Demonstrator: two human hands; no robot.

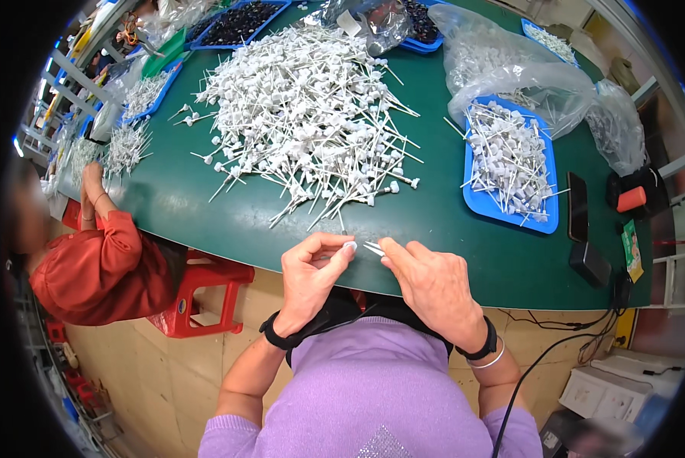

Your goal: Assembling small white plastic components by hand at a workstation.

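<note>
My left hand [310, 275] is closed, pinching a small white pump head [350, 246] between thumb and forefinger just over the table's near edge. Facing it from the right, my right hand [432, 286] grips what looks like a pair of tweezers [374, 249], its two pale prongs pointing left. A small gap separates the prong tips from the pump head. Beyond both hands spreads a large heap of white pump heads with thin tubes [304, 107]. More of the same parts fill a blue tray [477, 200] to the right.
Clear plastic bags [564, 95] lie behind the tray. A phone [577, 206] and a black box [590, 264] rest on the green table [178, 202] at right. Trays of dark parts [239, 24] stand at the back. A person in red [102, 271] works at left beside a red stool [224, 267].
</note>
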